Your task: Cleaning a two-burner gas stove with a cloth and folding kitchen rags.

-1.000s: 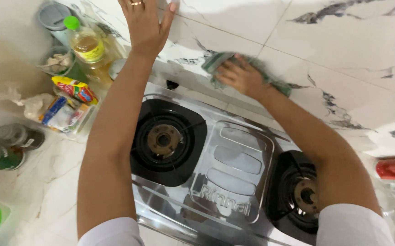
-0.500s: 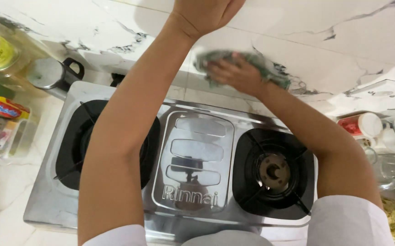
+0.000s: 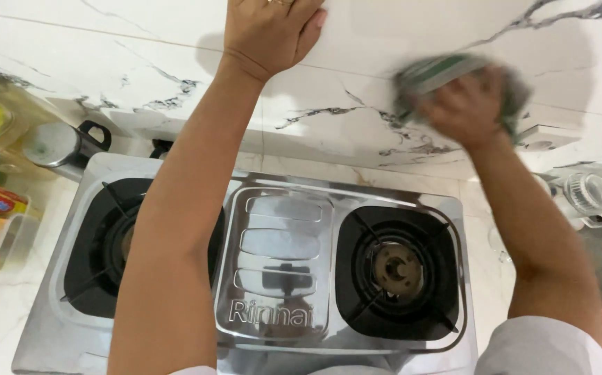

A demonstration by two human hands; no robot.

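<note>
Green-and-grey crumpled cloth, blurred, is clamped under the right hand and pressed against the glossy white marble-veined wall tiles above the back right corner of the polished steel two-burner gas stove. The left hand is laid flat, fingers together, on the tiles.

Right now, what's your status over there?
Left hand flat on marble wall. Right hand pressing green cloth to wall, blurred. Stove below, nothing blocking.
</note>
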